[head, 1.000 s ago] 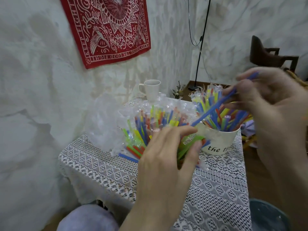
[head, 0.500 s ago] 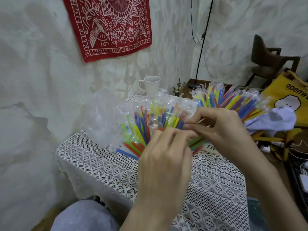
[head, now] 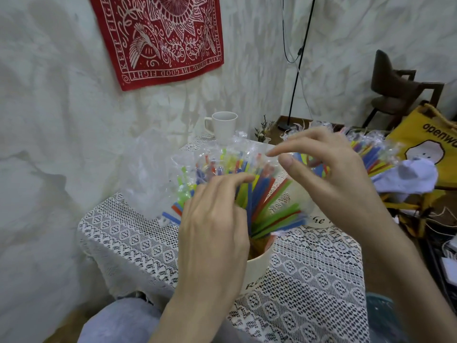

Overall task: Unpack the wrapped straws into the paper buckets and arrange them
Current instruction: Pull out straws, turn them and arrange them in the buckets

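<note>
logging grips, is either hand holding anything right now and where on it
Nothing clearly held. The left hand rests on the straws in the near bucket; the right hand hovers open above them.

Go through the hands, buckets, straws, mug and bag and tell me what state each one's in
Left hand: fingers on the near straws.
Right hand: open, holding nothing.
Near bucket: upright, straws fanned in it.
Far bucket: mostly hidden.
Wrapped straws: still in plastic.
Mug: upright.
Plastic bag: crumpled.
</note>
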